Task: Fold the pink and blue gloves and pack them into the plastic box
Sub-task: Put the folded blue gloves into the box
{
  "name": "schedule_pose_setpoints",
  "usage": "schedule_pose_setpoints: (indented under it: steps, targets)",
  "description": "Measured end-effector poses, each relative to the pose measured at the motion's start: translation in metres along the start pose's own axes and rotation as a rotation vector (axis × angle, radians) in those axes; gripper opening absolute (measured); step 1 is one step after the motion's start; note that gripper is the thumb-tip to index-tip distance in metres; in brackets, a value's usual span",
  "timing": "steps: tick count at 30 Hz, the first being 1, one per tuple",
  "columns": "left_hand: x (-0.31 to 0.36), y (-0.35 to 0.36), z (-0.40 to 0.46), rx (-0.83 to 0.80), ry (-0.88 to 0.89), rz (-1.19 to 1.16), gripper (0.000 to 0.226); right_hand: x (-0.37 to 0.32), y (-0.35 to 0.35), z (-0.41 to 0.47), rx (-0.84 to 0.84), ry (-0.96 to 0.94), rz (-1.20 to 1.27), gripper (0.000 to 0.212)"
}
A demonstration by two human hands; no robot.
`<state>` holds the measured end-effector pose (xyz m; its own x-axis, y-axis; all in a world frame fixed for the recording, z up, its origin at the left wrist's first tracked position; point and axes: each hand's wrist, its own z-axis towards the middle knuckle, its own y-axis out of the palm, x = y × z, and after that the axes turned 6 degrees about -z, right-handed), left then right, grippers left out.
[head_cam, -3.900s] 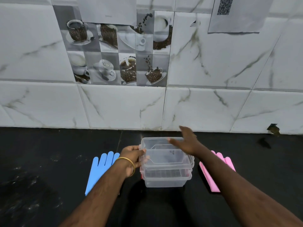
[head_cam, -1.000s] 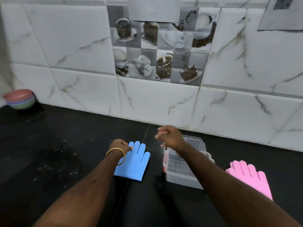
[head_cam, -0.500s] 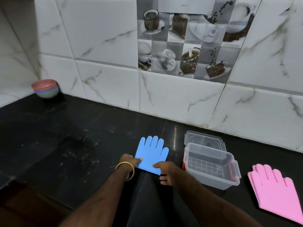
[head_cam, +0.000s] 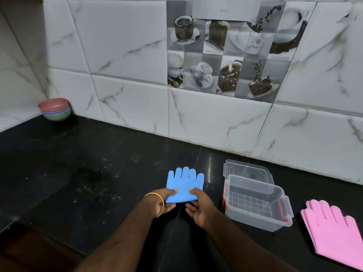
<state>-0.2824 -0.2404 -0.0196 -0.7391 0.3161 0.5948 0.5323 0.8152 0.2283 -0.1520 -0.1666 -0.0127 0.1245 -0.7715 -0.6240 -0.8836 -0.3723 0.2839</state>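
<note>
The blue gloves (head_cam: 184, 183) lie on the black counter with their fingers pointing at the wall and the cuff end rolled up toward me. My left hand (head_cam: 164, 202) pinches the left side of that cuff fold, and my right hand (head_cam: 198, 207) pinches the right side. To the right stands the clear plastic box (head_cam: 255, 213), open and empty, with red clips. Its clear lid (head_cam: 246, 170) lies flat behind it. Farther right the pink gloves (head_cam: 337, 232) lie flat, partly cut off by the frame edge.
A stack of pink, blue and green bowls (head_cam: 55, 109) sits in the far left corner against the tiled wall (head_cam: 127, 85). The counter's front edge (head_cam: 39, 235) runs along the lower left, with a dusty patch (head_cam: 94, 185) left of the gloves.
The lid has come off the box and lies behind it. Both hands left the box and took hold of the blue gloves' cuff, which is lifted and folded over. The view turned left.
</note>
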Motion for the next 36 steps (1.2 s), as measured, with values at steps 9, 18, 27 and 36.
schedule_pose_setpoints:
  steps: [9, 18, 27, 36]
  targets:
    - [0.009, 0.057, -0.043, -0.207, 0.046, -0.275, 0.028, -0.040, 0.020, -0.017, 0.136, -0.361, 0.204, 0.036]
    - [-0.019, 0.123, -0.069, -0.396, 0.040, -0.814, 0.104, -0.115, 0.010, -0.079, 0.022, -0.434, 0.225, 0.037]
    - [-0.006, 0.172, -0.081, -0.768, 0.038, -0.913, 0.126, -0.148, -0.078, -0.107, -0.005, -0.360, 0.127, 0.028]
    - [-0.003, 0.189, -0.065, -0.752, 0.013, -0.366, 0.061, -0.151, -0.165, -0.098, 0.117, -0.295, -0.079, 0.042]
